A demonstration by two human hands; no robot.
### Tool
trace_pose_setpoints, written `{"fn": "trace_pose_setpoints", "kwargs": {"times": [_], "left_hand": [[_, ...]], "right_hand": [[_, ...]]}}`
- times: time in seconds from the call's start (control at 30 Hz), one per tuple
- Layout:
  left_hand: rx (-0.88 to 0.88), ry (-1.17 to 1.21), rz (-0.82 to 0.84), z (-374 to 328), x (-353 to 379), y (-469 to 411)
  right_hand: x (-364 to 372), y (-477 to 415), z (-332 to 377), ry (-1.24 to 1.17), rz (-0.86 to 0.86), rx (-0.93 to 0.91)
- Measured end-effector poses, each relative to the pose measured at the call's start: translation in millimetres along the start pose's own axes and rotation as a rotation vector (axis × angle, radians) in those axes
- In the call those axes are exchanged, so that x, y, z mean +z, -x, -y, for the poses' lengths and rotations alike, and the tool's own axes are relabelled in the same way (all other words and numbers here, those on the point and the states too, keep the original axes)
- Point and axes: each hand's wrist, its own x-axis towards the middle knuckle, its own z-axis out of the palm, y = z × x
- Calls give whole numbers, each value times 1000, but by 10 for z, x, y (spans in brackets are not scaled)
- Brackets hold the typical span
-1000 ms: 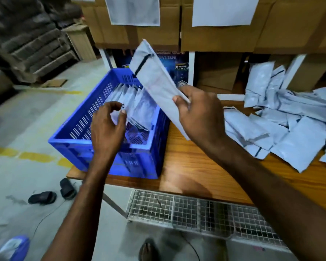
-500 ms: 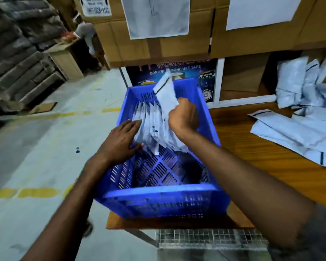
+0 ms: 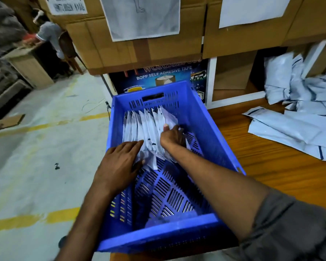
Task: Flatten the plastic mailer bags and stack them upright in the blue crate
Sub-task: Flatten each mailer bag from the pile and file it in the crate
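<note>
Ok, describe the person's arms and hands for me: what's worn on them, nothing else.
The left hand and right hand wear no gloves, and neither wrist shows a watch or band. The left arm is uncovered as far as the frame's edge. The right arm has a loose grey-brown sleeve over its upper part, with the forearm bare below it.

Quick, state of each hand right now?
Left hand: open, fingers flat against the upright mailers.
Right hand: curled on the rightmost mailer.
</note>
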Motion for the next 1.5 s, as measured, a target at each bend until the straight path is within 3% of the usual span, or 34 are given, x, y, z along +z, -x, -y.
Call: {"fn": "trace_pose_setpoints", "kwargs": {"times": [0.23,0.5,0.67,0.8,0.93,1.07,1.13,1.33,1.5], "left_hand": [[-25,58,28,4,5,-13],[-46,64,64,-15,-34,-18],[-76,133,74,-19,-76,-34],[-119,345,-14,-35,-169,-33],[-105,362,-25,-159,-277,69],[-82,355,-46,-630,-380,172],[-86,361,-103,-978,-400,180],[-195,561,-332,-2143,-453,79],[-195,503,-464,-3035,-486,-149]], "right_hand": [[-59,-39,-81,80,201,-24],[-74,-85,-152,142,267,-53],[-226,26,44,29,74,-113],[-749,118,317,-106,-51,-198],[-1392,225,186,28,8,-510],[-1738,337,-388,292,-102,-911],[-1844,348,-690,296,-160,-1023],[-2318,308,-1413,218,-147,-1044],[-2903,103,-2036,221,-45,-990]]}}
